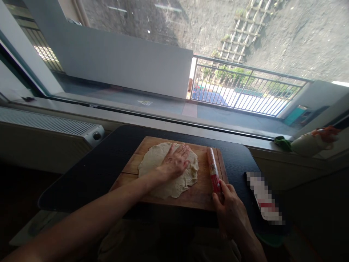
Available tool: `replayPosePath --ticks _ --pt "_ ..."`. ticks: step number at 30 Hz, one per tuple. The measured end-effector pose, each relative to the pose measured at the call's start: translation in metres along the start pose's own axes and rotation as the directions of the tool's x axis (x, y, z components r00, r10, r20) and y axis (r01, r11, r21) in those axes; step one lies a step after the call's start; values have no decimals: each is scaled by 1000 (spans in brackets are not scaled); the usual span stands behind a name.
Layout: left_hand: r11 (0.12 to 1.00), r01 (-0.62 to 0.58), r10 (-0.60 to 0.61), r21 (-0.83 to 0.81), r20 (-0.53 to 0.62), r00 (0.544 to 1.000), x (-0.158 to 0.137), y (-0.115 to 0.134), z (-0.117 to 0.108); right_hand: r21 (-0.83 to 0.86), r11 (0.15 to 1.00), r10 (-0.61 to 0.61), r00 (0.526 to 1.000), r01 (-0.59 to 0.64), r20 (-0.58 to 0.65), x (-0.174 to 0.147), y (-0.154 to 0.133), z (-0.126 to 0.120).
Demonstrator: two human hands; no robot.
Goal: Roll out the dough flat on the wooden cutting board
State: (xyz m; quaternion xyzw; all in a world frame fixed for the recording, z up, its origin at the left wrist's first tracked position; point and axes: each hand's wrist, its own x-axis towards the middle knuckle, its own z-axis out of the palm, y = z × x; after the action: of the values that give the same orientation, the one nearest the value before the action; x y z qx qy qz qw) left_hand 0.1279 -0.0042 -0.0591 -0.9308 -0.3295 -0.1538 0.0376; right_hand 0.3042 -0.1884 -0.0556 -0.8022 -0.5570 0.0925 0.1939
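Observation:
A flattened round sheet of dough (158, 163) with an uneven edge lies on a wooden cutting board (203, 198). My left hand (176, 160) rests on the upper right part of the dough, palm down with its fingers stretched out. Along the board's right side, my right hand (230, 203) grips the near end of a rolling pin (213, 167) that has a red and clear wrapping. The pin points away from me and is apart from the dough. Its near end is hidden in my fingers.
The board lies on a dark table (89, 174) by a large window. A pixelated phone-like object (264, 198) lies at the table's right. A radiator (54, 127) stands to the left, and a pale pot (307, 143) sits by the sill at right.

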Motion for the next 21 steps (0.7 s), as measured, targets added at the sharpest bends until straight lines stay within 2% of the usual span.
replayPosePath --ticks 1,3,6,10,13,16,18,20,21 --pt "997 -74 74 -35 2 997 -4 6 0 3 1000 -5 1000 5 1 1 0 0" --pt "985 -139 142 -98 23 990 -10 16 -1 7 999 -32 999 32 16 4 3 -4" --pt "980 -134 138 -144 19 990 -18 24 -4 -3 995 -99 994 99 40 13 9 -20" --pt "952 -227 229 -206 -14 973 -27 29 -9 -70 981 -179 983 182 41 27 26 -43" --pt "941 -214 219 -260 -11 976 -30 32 -12 -79 973 -212 976 216 56 32 40 -48" --pt "949 -114 111 -295 -27 993 -20 38 -14 -39 976 -209 975 212 71 30 49 -44" --pt "963 57 -66 -265 -27 997 -6 42 -14 -20 980 -198 977 200 75 28 53 -39" --pt "955 222 -231 -194 -22 973 10 47 -12 -8 982 -186 980 187 76 27 54 -35" --pt "950 270 -276 -158 -16 961 17 49 -10 1 983 -183 980 184 78 27 54 -34"
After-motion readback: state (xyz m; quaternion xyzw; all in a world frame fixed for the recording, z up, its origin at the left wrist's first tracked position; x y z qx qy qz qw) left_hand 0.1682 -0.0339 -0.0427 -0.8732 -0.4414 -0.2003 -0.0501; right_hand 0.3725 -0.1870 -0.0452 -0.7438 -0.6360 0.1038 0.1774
